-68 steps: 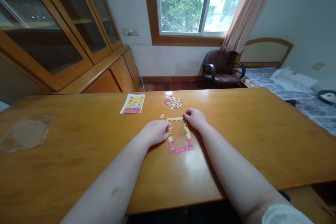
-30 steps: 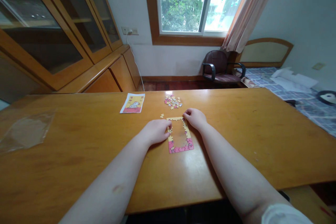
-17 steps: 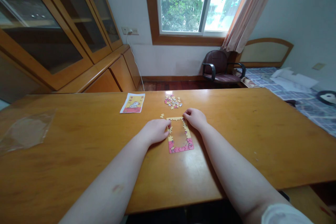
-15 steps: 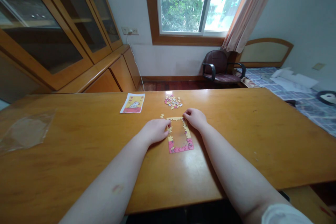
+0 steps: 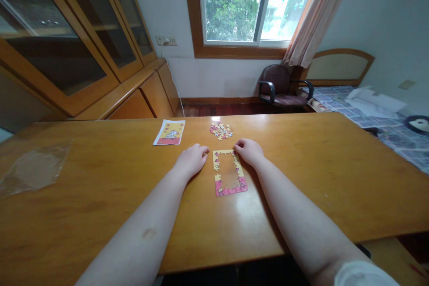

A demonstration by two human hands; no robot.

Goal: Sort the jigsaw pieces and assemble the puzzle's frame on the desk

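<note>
A jigsaw puzzle border [image 5: 231, 191], pink along the bottom and yellow above, lies flat on the wooden table with its middle open. A small gap breaks its left side. Left of the border, my left hand [image 5: 191, 160] is closed, pinching a yellow puzzle piece [image 5: 205, 153] mostly hidden by the fingers. My right hand [image 5: 250, 151] has its fingers pressed together on the border's upper right corner and covers part of it. Beyond the border sits a heap of loose puzzle pieces [image 5: 221, 130]. A picture sheet [image 5: 169, 132] with a white animal on yellow and pink lies to the left.
A clear plastic bag [image 5: 35, 165] lies at the left of the wooden table [image 5: 134, 250]. Past the far edge stand a dark office chair [image 5: 278, 82] and a bed [image 5: 355, 98]. Glass-door cabinets [image 5: 67, 31] rise at the left.
My left hand has moved left off the border's left side and taken hold of the loose yellow piece that lay near the upper left corner. My right hand has stayed in place.
</note>
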